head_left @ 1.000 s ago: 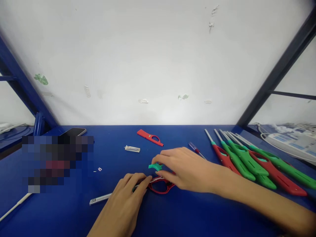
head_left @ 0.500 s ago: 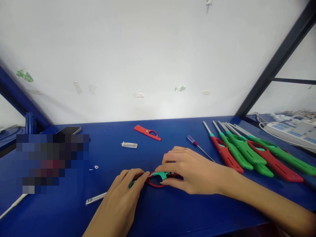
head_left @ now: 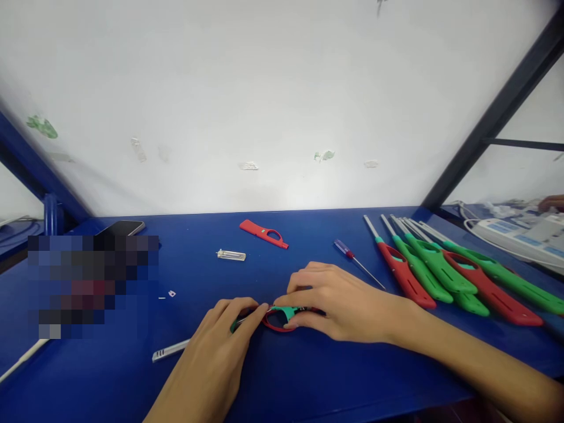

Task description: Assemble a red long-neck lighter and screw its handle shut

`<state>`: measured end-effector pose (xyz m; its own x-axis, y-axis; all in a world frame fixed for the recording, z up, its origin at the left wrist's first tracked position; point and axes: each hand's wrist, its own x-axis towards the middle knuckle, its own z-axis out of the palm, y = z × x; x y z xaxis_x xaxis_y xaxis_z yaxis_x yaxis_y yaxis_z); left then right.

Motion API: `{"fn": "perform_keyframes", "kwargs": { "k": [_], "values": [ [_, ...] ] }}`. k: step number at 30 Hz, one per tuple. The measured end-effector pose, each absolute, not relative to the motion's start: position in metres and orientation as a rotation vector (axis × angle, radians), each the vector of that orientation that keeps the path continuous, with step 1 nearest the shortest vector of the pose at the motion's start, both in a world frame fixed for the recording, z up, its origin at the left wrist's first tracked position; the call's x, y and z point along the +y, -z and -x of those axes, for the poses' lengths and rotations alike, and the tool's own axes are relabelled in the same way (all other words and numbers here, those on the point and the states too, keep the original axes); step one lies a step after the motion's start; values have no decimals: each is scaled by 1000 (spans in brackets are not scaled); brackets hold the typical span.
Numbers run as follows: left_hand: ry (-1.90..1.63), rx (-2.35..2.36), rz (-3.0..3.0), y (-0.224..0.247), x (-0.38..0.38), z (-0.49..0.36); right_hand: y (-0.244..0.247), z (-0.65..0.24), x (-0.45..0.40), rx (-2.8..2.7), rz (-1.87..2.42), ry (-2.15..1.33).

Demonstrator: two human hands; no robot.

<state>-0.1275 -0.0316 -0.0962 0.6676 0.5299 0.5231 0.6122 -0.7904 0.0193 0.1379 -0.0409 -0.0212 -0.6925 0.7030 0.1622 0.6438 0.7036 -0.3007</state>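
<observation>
A long-nosed gas lighter lies low at the front of the blue table, opened up, with its red casing half (head_left: pixel 278 328) showing a ring-shaped opening. My left hand (head_left: pixel 224 335) is closed around its neck end, and the metal tube (head_left: pixel 171 350) sticks out to the left beneath that hand. The green trigger (head_left: pixel 288 311) sits in the casing, pinched between the thumb and fingers of my right hand (head_left: pixel 324 302). My right fingers cover the handle end. Beyond the hands lie the other red casing half (head_left: pixel 263 233) and a clear fuel tank (head_left: pixel 231 255).
A screwdriver (head_left: pixel 348 252) lies behind my right hand. Several assembled red and green lighters (head_left: pixel 436 264) are piled at the right, with a power strip (head_left: pixel 520 238) beyond. Tiny white parts (head_left: pixel 171 293) lie left. A phone (head_left: pixel 126 228) rests back left beside a blurred patch. Another person's hand (head_left: pixel 551 203) shows far right.
Both hands keep nearly the same place on the lighter, with only slight finger shifts at the trigger. The view has tilted a little. Another person's hand has appeared at the far right.
</observation>
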Motion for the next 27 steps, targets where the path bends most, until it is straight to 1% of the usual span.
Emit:
{"fn": "perform_keyframes", "kwargs": {
  "k": [8, 18, 23, 27],
  "values": [
    [764, -924, 2749, 92, -30, 128, 22, -136, -40, -2646, 1110, -404],
    [706, -976, 2753, 90, -35, 128, 21, -140, -44, -2618, 1107, -400],
    [683, -953, 2752, 85, -37, 128, 12, -151, -44, -2488, 1130, -370],
    [684, -919, 2716, 79, -37, 128, 12, -162, -43, -2442, 1176, -448]
  ]
}}
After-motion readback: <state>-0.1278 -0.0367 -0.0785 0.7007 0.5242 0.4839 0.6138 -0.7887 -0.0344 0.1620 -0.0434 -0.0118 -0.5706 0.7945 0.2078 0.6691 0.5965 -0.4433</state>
